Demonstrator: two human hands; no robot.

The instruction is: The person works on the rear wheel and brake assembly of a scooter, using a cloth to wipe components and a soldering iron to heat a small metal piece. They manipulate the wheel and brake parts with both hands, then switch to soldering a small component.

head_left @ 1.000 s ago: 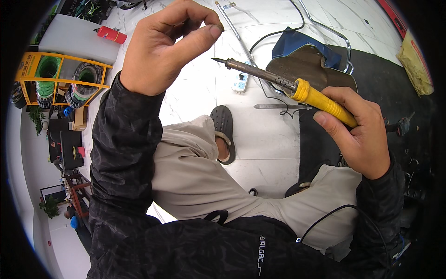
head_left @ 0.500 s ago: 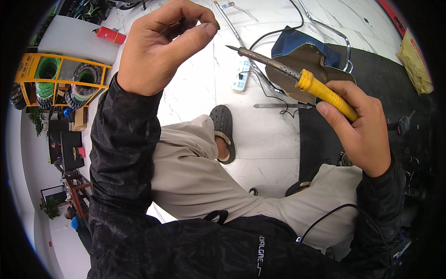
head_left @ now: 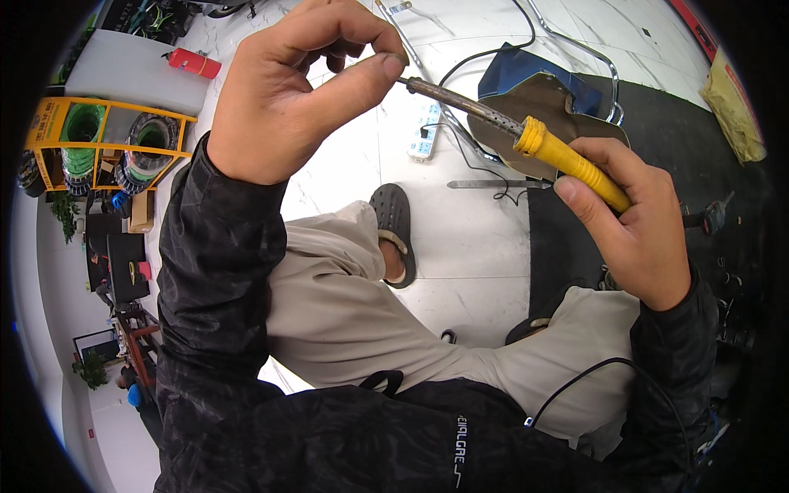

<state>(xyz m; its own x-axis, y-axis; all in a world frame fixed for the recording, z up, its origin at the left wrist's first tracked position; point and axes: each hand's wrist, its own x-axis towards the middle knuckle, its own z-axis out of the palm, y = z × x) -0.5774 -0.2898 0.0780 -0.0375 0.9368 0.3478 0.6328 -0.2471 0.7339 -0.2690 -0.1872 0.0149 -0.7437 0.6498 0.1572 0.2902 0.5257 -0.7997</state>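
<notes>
My right hand (head_left: 629, 226) is closed round the yellow handle of a soldering iron (head_left: 567, 164), whose metal shaft slants up to the left. My left hand (head_left: 296, 99) is raised with thumb and forefinger curled together at the iron's tip, which is partly behind the thumb. Whatever those fingers hold, if anything, is too small or hidden to make out. Behind the iron lie a blue-and-brown folded sheet (head_left: 538, 70), bent chrome tubing (head_left: 612, 66) and a white power strip (head_left: 421, 146) with black cable.
A black mat (head_left: 567, 255) covers the right floor, with a yellow sack (head_left: 731, 107). At left are an orange rack of tyres (head_left: 111, 152), a red fire extinguisher (head_left: 193, 62) and, lower, a person in blue (head_left: 136, 394). A flat metal bar (head_left: 485, 184) lies near my foot.
My left hand has moved right and slightly down to the iron's tip. The iron has risen a little, so its tip now meets the left fingertips.
</notes>
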